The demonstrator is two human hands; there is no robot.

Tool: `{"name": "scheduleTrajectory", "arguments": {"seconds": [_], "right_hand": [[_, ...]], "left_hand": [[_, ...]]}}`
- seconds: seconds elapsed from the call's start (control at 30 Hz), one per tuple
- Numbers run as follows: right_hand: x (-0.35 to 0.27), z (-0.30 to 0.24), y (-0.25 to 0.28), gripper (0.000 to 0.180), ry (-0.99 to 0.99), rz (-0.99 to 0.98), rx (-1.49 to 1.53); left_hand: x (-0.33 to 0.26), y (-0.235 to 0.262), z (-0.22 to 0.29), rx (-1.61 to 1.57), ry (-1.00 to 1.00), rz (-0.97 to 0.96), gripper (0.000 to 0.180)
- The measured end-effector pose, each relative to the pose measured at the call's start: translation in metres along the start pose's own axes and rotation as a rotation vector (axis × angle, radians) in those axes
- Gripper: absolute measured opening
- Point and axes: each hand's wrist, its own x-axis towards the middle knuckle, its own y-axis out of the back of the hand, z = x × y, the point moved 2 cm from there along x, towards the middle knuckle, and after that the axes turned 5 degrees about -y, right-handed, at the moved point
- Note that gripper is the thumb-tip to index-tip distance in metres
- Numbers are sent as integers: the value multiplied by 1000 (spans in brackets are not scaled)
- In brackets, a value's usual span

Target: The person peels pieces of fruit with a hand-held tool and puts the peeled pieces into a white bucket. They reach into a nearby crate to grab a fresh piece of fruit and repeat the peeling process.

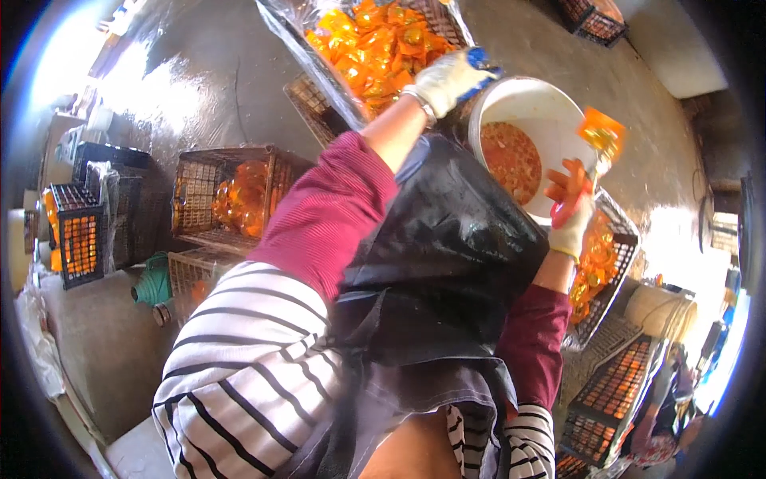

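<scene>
My left hand (448, 82), in a white glove with blue fingertips, hovers between a plastic-lined crate (287, 44) of orange packets (381, 49) and a large white bucket (542, 96). Its fingers look bent and slightly apart, with nothing visible in them. Inside the bucket is a reddish, chunky mix (511, 162). At the bucket's right side, my right hand (570, 206) wears a white glove with an orange-red palm. An orange and gold packet (602, 136), blurred, sticks up from its fingers; the exact grip is partly hidden. Below that hand, another crate (626, 233) holds similar packets (593, 263).
A brown crate (187, 188) with orange packets lies at the left, near a green rounded object (152, 279). Dark crates (80, 239) stand farther left. More filled crates (610, 379) are at the lower right, and one dark crate (592, 22) is at the top right. The concrete floor (215, 88) shines wet.
</scene>
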Motion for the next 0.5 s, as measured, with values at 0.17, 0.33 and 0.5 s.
{"name": "scheduleTrajectory", "arguments": {"seconds": [0.17,0.33,0.5], "right_hand": [[28,19,68,71,40,-362,892],[46,27,64,75,-42,-506,937],[36,11,30,58,-46,-679,1003]], "left_hand": [[-28,55,-37,762,216,-239,76],[-35,28,-123,1051,109,-677,63],[-23,18,-123,1092,64,-651,31]]}}
